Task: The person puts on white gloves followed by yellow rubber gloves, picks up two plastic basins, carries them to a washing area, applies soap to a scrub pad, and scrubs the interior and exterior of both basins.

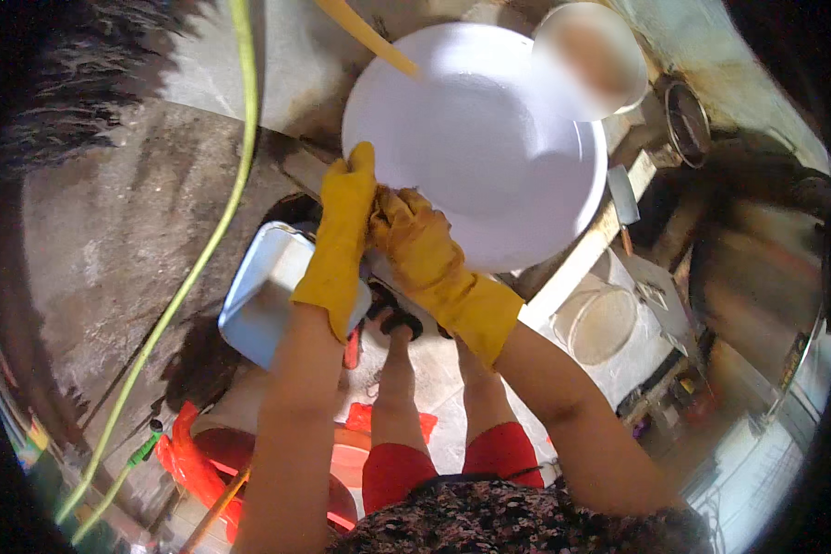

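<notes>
**Two yellow gloves (328, 277), one white tub (367, 106)**

In the head view, the left hand (346, 208) and right hand (417, 238) meet mid-frame; the right fingers curl, but I cannot tell whether either grips anything. I judge the white tub, upper centre, stiff and slippery, heavy if filled; take its rim (599, 180). One blue basin (257, 319) sits left of centre.

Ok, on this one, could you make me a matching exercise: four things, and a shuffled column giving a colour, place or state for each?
Things
1. large basin
2. long hose
3. left hand
4. rectangular tub

Descriptions
A. inside a yellow glove
B. light blue
C. yellow-green, toward the picture's left side
D. whitish and round

Right pairs: 1-D, 2-C, 3-A, 4-B
</notes>
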### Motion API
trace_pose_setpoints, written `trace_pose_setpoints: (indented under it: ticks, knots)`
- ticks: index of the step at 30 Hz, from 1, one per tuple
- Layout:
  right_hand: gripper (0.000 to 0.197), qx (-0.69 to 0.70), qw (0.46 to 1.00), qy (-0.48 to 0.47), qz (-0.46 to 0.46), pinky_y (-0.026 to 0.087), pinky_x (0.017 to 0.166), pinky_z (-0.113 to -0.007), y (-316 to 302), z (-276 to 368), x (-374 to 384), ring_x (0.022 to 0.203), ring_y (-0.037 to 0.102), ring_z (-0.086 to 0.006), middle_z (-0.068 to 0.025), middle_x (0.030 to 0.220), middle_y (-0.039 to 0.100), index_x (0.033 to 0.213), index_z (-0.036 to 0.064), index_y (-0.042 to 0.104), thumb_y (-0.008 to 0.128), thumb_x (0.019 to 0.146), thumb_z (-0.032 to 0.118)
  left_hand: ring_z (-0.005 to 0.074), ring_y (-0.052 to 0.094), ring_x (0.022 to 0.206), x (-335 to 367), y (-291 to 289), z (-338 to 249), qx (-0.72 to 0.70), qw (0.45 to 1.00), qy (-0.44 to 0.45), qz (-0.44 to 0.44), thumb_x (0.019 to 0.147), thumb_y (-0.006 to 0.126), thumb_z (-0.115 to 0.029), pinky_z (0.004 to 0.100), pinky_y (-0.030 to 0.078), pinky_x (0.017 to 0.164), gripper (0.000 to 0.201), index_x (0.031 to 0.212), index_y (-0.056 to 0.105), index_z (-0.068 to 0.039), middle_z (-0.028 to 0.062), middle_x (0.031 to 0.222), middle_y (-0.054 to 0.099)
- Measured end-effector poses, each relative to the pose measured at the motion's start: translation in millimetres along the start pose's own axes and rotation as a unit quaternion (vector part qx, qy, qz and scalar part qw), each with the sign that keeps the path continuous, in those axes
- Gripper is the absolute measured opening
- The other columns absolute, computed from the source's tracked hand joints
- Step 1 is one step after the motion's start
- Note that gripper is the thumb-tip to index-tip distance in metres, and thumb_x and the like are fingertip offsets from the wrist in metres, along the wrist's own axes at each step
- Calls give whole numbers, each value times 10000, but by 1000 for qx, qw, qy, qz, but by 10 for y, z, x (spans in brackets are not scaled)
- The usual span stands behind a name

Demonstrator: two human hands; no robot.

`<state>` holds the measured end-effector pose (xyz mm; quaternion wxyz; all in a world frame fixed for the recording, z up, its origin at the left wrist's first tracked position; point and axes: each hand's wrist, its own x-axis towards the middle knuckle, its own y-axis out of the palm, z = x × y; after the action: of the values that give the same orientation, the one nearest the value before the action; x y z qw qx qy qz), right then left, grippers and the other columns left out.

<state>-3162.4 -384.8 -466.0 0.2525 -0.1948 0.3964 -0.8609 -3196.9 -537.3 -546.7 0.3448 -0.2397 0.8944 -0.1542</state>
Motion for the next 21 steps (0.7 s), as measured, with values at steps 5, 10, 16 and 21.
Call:
trace_pose_setpoints:
  ticks: [5,10,16,21]
  knots:
    - [316,-190,968,-109,124,610,803,-425,-401,-757,-980,1024,679,-355,-166,1146,671,1174,45,658,698,887,171,282,625,852,-22,-8,124,-52,998,-36,-6,937,586,-459,409,512,762,574,1114,640,84,211,969,685]
    - [497,-308,946,-66,74,586,831,-451,-776,-1500,-1134,1061,661,-379,-163,1229,650,1321,52,584,695,848,156,263,633,855,-147,-8,-149,-65,996,-57,15,967,579,-434,407,517,754,556,1180,613,79,206,1004,691]
    - [527,-176,982,13,69,612,791,-470,286,-130,-627,1150,643,-388,-175,1231,656,1325,7,601,646,813,121,302,649,901,-243,1,-243,21,995,-93,24,979,601,-422,419,529,811,586,1248,593,99,224,1067,692]
    - [327,-228,971,-9,69,542,899,-427,-292,-1410,-1292,1046,668,-332,-111,1061,685,1234,87,642,621,909,125,299,645,826,-59,67,21,3,999,49,-24,961,619,-414,424,526,759,562,1181,607,103,206,970,694]
